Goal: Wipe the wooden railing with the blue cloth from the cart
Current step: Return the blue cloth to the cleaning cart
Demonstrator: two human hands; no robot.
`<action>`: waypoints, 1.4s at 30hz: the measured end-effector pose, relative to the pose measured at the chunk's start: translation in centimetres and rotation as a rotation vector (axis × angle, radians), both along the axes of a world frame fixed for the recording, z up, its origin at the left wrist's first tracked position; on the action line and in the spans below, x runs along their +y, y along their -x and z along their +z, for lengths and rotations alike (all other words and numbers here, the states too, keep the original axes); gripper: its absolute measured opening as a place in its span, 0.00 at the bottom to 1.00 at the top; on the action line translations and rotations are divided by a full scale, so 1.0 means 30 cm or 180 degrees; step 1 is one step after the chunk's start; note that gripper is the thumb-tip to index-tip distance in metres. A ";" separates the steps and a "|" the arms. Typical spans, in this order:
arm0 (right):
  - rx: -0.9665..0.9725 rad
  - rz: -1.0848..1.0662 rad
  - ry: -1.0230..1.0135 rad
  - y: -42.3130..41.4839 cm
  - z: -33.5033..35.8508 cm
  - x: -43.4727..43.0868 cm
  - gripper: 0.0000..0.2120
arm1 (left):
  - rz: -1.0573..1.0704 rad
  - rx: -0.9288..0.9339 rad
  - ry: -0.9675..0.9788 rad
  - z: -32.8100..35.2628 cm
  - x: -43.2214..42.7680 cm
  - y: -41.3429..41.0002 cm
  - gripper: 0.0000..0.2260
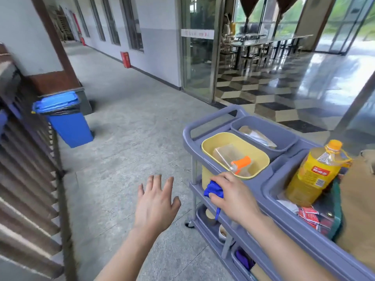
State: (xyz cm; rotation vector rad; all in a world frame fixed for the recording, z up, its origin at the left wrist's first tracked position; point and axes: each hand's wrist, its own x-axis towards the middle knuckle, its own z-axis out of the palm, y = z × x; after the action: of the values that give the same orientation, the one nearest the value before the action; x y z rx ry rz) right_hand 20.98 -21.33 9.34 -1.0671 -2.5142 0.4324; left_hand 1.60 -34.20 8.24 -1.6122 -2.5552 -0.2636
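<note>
Right hand (233, 196): fingers clamped on the blue cloth (214, 190), bunched at the near edge of the grey cart (239, 114), a tail dangling below the fist.
Left hand (157, 205): bare, fingers spread apart over the concrete floor, holding nothing.
Wooden railing (30, 175): runs along the far left, its long axis leading away down the corridor (slats blurred).
Decisive relation: the railing lies well apart, leftward of the cloth; the left hand hangs between them, nearer the railing.
Likely call: carry the cloth leftward across the body.
</note>
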 end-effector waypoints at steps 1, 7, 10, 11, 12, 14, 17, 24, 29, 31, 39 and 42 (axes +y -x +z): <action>-0.0005 -0.0160 0.0008 0.012 -0.001 0.018 0.20 | -0.0170 -0.0007 0.0010 -0.002 0.057 0.035 0.26; -0.0006 -0.1273 0.0064 0.022 0.021 0.047 0.22 | -0.1294 0.0004 0.0008 0.030 0.339 0.142 0.26; 0.0006 -0.1681 0.0071 -0.002 0.031 0.049 0.22 | -0.1727 -0.0045 -0.0021 0.044 0.443 0.124 0.27; 0.0008 -0.1801 0.0081 -0.014 0.033 0.051 0.23 | -0.1860 -0.0060 -0.0019 0.044 0.473 0.110 0.27; 0.0010 -0.1914 0.0092 -0.026 0.036 0.056 0.23 | -0.1982 -0.0057 -0.0014 0.041 0.503 0.095 0.27; 0.0052 -0.2120 0.0095 -0.054 0.035 0.070 0.22 | -0.2184 -0.0019 0.0017 0.030 0.564 0.063 0.26; 0.0131 -0.2347 0.0058 -0.102 0.016 0.103 0.21 | -0.2357 0.0056 0.0127 0.007 0.654 0.015 0.26; 0.0314 -0.2644 -0.0181 -0.172 -0.059 0.242 0.21 | -0.2610 0.0128 0.0344 -0.080 0.822 -0.089 0.25; 0.0645 -0.3085 -0.0272 -0.119 -0.096 0.312 0.24 | -0.2725 0.0088 0.0243 -0.125 0.937 -0.131 0.26; 0.0675 -0.3225 -0.0289 -0.100 -0.111 0.336 0.25 | -0.2765 0.0078 0.0332 -0.146 0.976 -0.142 0.26; -0.0144 -0.3407 -0.0083 -0.037 -0.252 0.330 0.24 | -0.2989 -0.0019 0.0709 -0.253 1.054 -0.143 0.30; -0.0162 -0.3551 -0.0039 -0.026 -0.249 0.339 0.23 | -0.3005 -0.0124 0.0772 -0.264 1.058 -0.136 0.29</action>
State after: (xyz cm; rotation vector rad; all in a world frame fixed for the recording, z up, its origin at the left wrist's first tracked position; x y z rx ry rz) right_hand 21.75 -11.15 1.87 -2.2031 -1.5546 0.0470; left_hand 5.69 -2.45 0.33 -2.8111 -1.6884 -0.0435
